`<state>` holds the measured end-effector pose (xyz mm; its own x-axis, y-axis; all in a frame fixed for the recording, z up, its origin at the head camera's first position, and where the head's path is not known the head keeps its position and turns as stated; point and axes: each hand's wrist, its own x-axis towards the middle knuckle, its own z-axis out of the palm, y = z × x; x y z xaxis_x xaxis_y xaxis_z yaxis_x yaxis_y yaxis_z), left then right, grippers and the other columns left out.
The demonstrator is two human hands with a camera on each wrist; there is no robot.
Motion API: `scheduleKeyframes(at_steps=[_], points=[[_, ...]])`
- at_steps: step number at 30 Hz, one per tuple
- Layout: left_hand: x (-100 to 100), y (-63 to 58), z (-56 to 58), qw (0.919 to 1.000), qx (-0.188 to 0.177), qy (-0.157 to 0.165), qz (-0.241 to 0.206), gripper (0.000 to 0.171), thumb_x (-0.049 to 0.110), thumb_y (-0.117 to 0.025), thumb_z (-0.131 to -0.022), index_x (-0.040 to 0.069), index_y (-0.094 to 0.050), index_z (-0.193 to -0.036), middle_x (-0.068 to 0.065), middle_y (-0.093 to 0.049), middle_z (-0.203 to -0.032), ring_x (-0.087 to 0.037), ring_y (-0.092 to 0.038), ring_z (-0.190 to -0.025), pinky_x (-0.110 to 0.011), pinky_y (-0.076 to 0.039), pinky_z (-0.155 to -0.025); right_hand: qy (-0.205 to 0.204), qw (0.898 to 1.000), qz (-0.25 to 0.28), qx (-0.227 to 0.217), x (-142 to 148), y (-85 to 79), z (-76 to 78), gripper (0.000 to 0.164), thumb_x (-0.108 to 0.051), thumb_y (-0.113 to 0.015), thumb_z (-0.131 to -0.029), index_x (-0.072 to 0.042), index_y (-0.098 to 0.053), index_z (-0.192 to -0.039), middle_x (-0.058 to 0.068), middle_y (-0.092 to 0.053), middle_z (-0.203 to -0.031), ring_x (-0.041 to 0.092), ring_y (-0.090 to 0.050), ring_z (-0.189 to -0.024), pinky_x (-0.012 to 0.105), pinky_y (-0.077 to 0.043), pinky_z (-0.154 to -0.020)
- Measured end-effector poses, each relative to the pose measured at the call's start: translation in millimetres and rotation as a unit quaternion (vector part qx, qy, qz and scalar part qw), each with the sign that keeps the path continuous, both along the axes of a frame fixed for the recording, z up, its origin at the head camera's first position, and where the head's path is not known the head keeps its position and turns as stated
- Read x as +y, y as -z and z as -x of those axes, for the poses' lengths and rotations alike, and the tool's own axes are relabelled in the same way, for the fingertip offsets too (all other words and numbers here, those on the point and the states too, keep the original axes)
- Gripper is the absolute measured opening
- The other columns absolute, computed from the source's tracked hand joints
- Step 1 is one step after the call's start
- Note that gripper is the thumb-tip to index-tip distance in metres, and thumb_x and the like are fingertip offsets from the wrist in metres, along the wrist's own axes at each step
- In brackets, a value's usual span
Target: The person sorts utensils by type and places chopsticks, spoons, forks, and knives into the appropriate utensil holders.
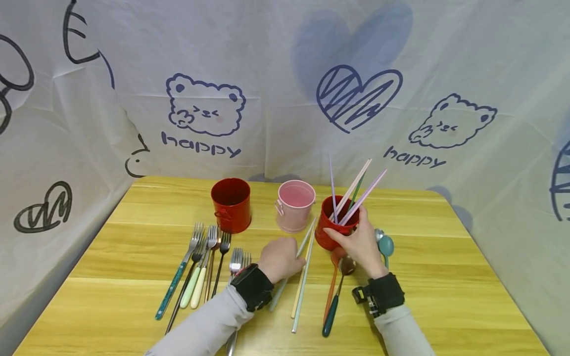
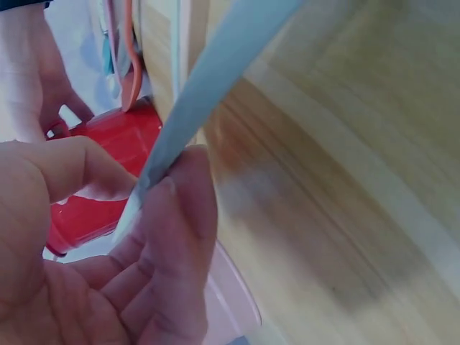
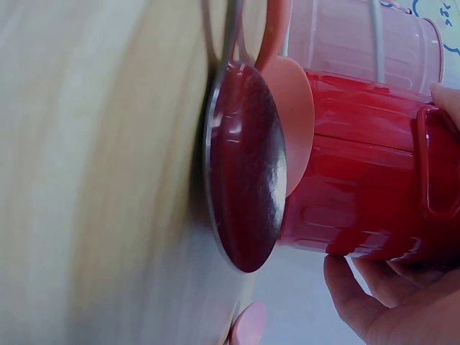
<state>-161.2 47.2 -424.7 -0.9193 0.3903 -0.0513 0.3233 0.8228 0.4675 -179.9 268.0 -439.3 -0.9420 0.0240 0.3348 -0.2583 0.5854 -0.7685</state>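
Note:
My left hand pinches a pale grey-green chopstick between thumb and fingers, just above the table. Beside it on the wood lie a yellow chopstick and a light green chopstick. With thumb and fingers spread around it, my right hand holds a red bucket. Several chopsticks, purple, pink and dark green, lean upright inside that bucket. In front of it are an orange spoon and a metal spoon with a dark green handle.
At the back stand a pink bucket and another red bucket. Several forks lie at the left, some partly under the left forearm. A teal spoon lies right of the right hand. A drawn-on white cloth hangs behind the table.

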Motion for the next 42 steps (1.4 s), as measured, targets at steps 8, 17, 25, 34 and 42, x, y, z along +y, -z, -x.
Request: scheduleKeyframes(at_steps=[8,17,25,34,42], points=[[-3.2,-8.7,-0.6,0.9958,0.053,0.002,-0.075,0.02,0.022,-0.066,-0.08,0.014,-0.051,-0.07,0.003,-0.043,-0.056,-0.014,-0.045,-0.048,-0.027,-0.033,-0.044,-0.002,1.0,-0.002,0.006,-0.1,-0.5,-0.2,0.087,-0.038,-0.079,-0.073,-0.008,-0.03,-0.138,0.017,-0.05,-0.132,0.032,-0.051,-0.115,0.054,-0.044,-0.093],[-0.2,-20.7,6.4,0.9833,0.135,0.012,-0.122,0.015,0.018,-0.064,-0.083,0.011,-0.052,-0.089,0.001,-0.046,-0.063,-0.012,-0.047,-0.048,-0.024,-0.037,-0.042,-0.001,1.0,0.0,0.007,0.4,0.2,-0.5,0.086,-0.038,-0.08,-0.073,-0.008,-0.031,-0.138,0.018,-0.05,-0.132,0.031,-0.052,-0.114,0.054,-0.045,-0.093],[3.2,-34.4,12.5,0.9717,0.188,0.013,-0.143,0.011,0.017,-0.06,-0.088,0.009,-0.056,-0.095,0.0,-0.056,-0.074,-0.014,-0.052,-0.059,-0.027,-0.047,-0.051,0.001,1.0,-0.009,0.017,0.6,0.6,-0.3,0.089,-0.038,-0.08,-0.072,-0.004,-0.031,-0.139,0.016,-0.05,-0.131,0.031,-0.052,-0.114,0.053,-0.045,-0.092],[11.5,-62.1,23.1,0.9593,0.223,0.017,-0.172,0.011,0.018,-0.059,-0.091,0.008,-0.058,-0.096,-0.003,-0.067,-0.08,-0.012,-0.062,-0.065,-0.025,-0.053,-0.061,0.001,1.0,-0.008,0.017,0.3,0.0,-0.8,0.087,-0.036,-0.08,-0.073,-0.003,-0.032,-0.137,0.017,-0.051,-0.13,0.031,-0.053,-0.112,0.053,-0.046,-0.092],[20.9,-90.6,31.4,0.9371,0.275,0.033,-0.212,0.015,0.019,-0.058,-0.093,0.007,-0.059,-0.101,-0.004,-0.069,-0.086,-0.013,-0.064,-0.071,-0.024,-0.054,-0.065,0.0,1.0,-0.01,0.007,0.5,0.4,0.7,0.088,-0.037,-0.079,-0.074,-0.004,-0.03,-0.139,0.018,-0.049,-0.133,0.032,-0.05,-0.115,0.055,-0.044,-0.093]])
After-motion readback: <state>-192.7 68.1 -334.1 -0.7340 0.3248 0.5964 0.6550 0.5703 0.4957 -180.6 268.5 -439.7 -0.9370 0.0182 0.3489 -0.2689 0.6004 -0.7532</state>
